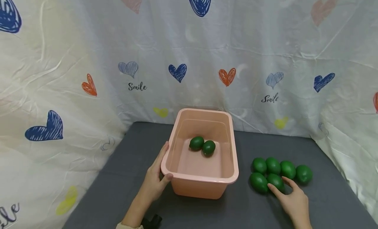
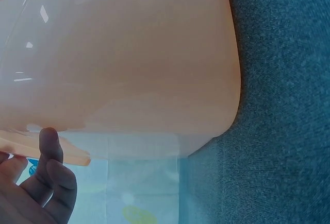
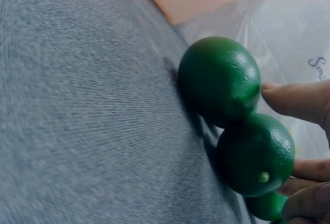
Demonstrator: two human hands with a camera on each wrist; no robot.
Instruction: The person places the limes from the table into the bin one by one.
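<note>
A pink plastic basin (image 1: 200, 189) stands on the table, with two green limes (image 1: 196, 143) lying inside it. My left hand (image 1: 154, 178) grips the basin's near left corner, thumb over the rim; in the left wrist view its fingers (image 2: 50, 147) are by the rim. To the right, several more limes (image 1: 288, 170) lie bunched in two rows. Over the near row, my right hand (image 1: 293, 198) has thumb and fingers spread around a lime (image 1: 275, 182). In the right wrist view a gap shows between the thumb (image 3: 289, 98) and that lime (image 3: 255, 154).
The dark grey table (image 1: 127, 163) meets a white curtain (image 1: 254, 41) printed with hearts behind and at the sides. A small black object (image 1: 153, 220) is by the left wrist at the bottom edge.
</note>
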